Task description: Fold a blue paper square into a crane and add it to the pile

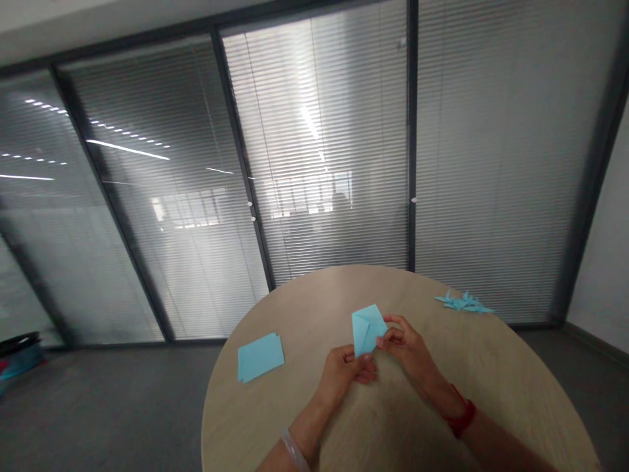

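Between my two hands is a sheet of light blue origami paper (368,326), partly folded, with a triangular flap and creases facing me. My left hand (348,368) pinches its lower edge between thumb and fingers. At the paper's right side, my right hand (400,342) grips the edge, thumb in front and index finger near the upper right. The paper is held up tilted above the table. Fingers partly hide its lower and right edges.
On the round wooden table (363,278), a stack of blue paper sheets (261,358) lies to the left. A pile of folded blue paper pieces (464,302) sits near the far right edge. Behind stands a glass partition with blinds (334,144).
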`<state>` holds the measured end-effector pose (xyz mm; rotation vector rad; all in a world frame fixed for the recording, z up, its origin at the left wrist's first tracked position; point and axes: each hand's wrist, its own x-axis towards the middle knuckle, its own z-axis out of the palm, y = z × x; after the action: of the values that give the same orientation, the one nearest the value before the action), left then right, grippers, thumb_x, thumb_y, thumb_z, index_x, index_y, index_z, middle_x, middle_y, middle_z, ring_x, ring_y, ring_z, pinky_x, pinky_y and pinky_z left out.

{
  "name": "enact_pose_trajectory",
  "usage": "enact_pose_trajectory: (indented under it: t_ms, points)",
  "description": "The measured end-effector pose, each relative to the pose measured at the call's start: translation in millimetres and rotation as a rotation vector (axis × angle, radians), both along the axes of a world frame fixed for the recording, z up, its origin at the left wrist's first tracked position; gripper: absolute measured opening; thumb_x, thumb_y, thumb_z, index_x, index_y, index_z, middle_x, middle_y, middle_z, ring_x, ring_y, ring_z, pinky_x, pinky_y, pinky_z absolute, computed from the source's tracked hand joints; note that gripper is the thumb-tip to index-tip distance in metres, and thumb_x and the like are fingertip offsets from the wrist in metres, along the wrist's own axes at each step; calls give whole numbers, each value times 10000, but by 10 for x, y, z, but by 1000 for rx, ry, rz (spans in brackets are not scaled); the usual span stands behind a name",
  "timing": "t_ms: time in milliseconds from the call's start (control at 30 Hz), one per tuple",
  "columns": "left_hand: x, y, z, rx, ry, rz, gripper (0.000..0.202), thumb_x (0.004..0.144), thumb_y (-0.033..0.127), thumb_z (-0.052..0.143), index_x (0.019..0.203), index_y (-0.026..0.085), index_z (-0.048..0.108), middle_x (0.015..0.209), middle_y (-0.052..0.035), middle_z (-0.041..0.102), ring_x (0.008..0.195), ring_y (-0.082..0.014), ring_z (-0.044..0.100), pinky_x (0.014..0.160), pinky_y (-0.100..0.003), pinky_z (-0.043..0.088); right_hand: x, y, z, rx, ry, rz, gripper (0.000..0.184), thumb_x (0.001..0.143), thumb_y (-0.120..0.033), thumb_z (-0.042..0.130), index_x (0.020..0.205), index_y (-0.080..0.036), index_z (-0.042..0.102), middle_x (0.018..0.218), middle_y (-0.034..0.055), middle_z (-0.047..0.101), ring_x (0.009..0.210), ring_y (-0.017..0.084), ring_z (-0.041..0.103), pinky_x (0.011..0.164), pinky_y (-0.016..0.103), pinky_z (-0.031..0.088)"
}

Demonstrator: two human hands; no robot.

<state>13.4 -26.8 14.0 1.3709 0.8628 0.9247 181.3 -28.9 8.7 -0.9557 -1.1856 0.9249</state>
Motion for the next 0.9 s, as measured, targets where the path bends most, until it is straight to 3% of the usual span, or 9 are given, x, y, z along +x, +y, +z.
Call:
enact_pose_trajectory:
  t_ms: [267,500,600,900]
  points:
    - [-29,1,16,3,27,20,439,586,528,753,668,104,676,627,-78,695,550,-170,635,566,-265,474,32,-10,33,-73,6,-27,349,641,-519,707,744,-190,651,721,47,713,729,245,662,684,334,499]
    - [-17,27,-21,-24,38,-7,446,596,520,749,721,97,684,722,-112,720,617,-200,673,589,-279,495,54,-37,75,-59,-99,-96,392,651,-582,667,618,-192,640,615,44,684,652,228,637,671,333,487]
    - [-11,20,-17,-32,26,-5,456,599,516,748,765,96,685,783,-122,725,645,-211,685,581,-277,498,48,-38,64,-63,-115,-81,392,659,-579,658,604,-192,636,617,43,682,645,219,632,663,323,482]
    - [-36,22,-4,-31,10,22,460,604,538,734,706,96,657,686,-104,704,600,-193,669,590,-281,497,33,-39,63,-86,-89,-43,373,661,-561,662,618,-191,656,617,39,684,613,202,616,628,312,482]
